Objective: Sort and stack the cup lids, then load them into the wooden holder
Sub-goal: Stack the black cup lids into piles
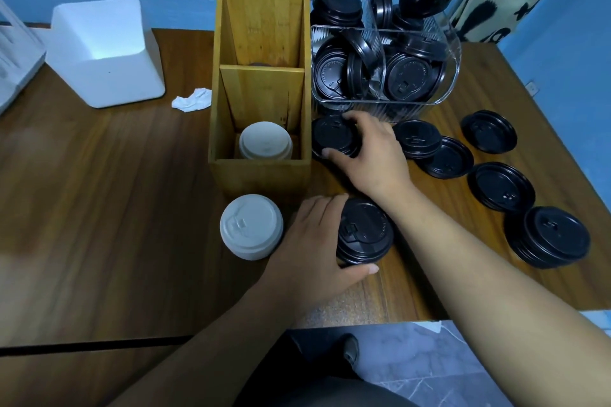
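Observation:
A tall wooden holder with three compartments stands mid-table; a stack of white lids sits in its nearest compartment. Another white lid stack stands just in front of the holder. My left hand grips a stack of black lids near the table's front edge. My right hand curls round a second black lid stack right of the holder. More black lids lie loose at the right, with a stack.
A clear ribbed bin holds several black lids behind my right hand, with more piled beyond it. A white container and a crumpled tissue sit at the left. The table's front edge is near my body.

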Action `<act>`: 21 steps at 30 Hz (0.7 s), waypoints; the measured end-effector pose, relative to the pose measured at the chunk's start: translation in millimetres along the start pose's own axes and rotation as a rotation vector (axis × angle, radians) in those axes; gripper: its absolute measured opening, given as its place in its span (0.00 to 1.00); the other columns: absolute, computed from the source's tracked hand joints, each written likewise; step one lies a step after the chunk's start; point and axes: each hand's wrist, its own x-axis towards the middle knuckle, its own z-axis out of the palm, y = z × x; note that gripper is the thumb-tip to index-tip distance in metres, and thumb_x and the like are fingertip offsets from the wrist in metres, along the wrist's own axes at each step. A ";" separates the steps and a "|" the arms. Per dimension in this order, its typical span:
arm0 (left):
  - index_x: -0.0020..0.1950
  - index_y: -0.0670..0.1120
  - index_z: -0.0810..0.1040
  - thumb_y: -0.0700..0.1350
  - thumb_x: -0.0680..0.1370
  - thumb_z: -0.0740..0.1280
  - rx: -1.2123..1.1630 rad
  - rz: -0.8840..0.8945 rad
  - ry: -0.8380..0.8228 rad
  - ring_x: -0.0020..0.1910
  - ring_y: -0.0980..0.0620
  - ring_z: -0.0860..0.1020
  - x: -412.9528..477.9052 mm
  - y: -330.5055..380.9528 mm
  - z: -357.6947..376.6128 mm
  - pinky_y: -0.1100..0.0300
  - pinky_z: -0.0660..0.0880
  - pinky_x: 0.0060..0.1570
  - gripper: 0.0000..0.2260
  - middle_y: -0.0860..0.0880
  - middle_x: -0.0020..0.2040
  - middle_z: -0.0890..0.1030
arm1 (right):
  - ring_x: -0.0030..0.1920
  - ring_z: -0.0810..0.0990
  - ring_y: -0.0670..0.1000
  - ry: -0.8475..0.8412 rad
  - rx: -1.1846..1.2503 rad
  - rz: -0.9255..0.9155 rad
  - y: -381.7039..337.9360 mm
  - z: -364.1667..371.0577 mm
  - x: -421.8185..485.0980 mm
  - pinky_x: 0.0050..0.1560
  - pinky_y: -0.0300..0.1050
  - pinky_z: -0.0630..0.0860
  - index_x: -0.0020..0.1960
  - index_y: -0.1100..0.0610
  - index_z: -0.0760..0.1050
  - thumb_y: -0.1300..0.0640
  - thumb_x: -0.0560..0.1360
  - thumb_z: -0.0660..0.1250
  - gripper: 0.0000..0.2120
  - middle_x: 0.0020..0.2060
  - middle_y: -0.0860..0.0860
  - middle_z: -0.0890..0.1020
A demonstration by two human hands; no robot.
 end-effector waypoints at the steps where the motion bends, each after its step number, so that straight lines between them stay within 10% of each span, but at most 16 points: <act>1: 0.78 0.48 0.61 0.68 0.68 0.74 0.003 0.000 0.000 0.73 0.55 0.62 -0.4 -0.3 0.5 0.59 0.61 0.73 0.46 0.54 0.70 0.68 | 0.67 0.71 0.54 0.028 0.027 -0.006 0.4 -2.7 -2.3 0.66 0.57 0.72 0.70 0.49 0.70 0.38 0.70 0.75 0.34 0.64 0.49 0.77; 11: 0.79 0.49 0.59 0.68 0.68 0.74 0.006 -0.001 -0.018 0.74 0.56 0.60 -0.7 -0.8 0.8 0.60 0.59 0.72 0.48 0.54 0.73 0.66 | 0.68 0.74 0.44 -0.027 0.255 0.147 72.5 -59.3 -107.2 0.71 0.54 0.71 0.71 0.42 0.70 0.38 0.68 0.74 0.34 0.65 0.40 0.77; 17: 0.78 0.46 0.62 0.67 0.67 0.75 0.039 0.018 0.000 0.72 0.53 0.64 -2.9 -0.5 0.7 0.59 0.61 0.70 0.48 0.51 0.71 0.69 | 0.75 0.63 0.43 -0.258 0.194 0.060 81.2 -79.2 -115.6 0.78 0.51 0.61 0.78 0.40 0.60 0.64 0.71 0.73 0.42 0.72 0.44 0.69; 21: 0.80 0.47 0.59 0.66 0.67 0.76 0.036 0.002 -0.020 0.73 0.53 0.63 -2.3 2.0 -1.4 0.58 0.61 0.71 0.49 0.52 0.73 0.68 | 0.67 0.69 0.49 -0.084 0.003 0.077 68.1 -65.6 -114.7 0.69 0.51 0.69 0.74 0.47 0.66 0.43 0.72 0.74 0.35 0.66 0.45 0.73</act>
